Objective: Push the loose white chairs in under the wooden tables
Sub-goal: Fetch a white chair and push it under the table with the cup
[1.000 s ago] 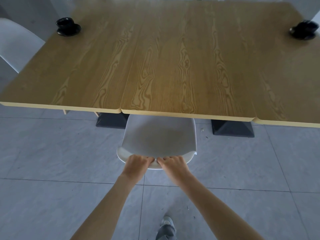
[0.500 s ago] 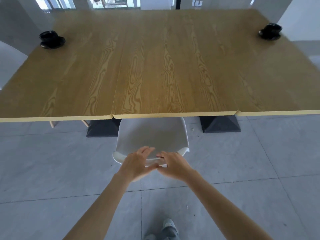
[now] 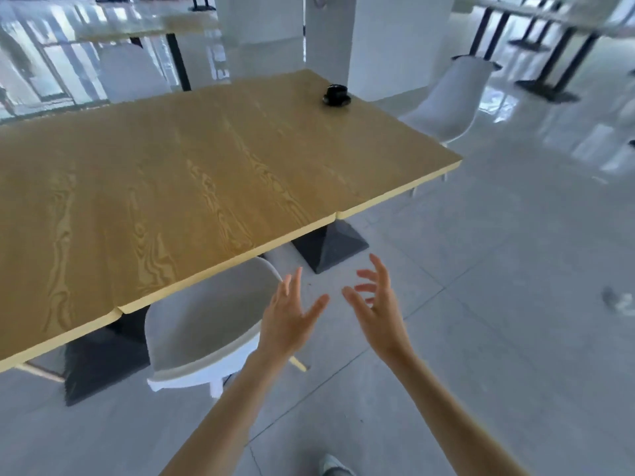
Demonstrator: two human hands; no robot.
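**Hands free, one chair tucked, next one far right**

My left hand (image 3: 288, 321) and right hand (image 3: 376, 304) hover side by side over the floor, fingers spread, holding nothing. Just left of and below the left grip sits a white shell chair (image 3: 202, 331), its seat already partly under the wooden tabletop (image 3: 192, 187); its backrest rim faces me. I judge this moulded plastic shell light and stiff, smooth enough to slip under a palm, so I would take it by the top rim of the backrest with both hands. Well beyond the right grip, at the tabletop's far right corner, a second white chair (image 3: 446, 101) stands turned out; I judge it needs pushing next. A black cup and saucer (image 3: 336, 95) rests near that corner.
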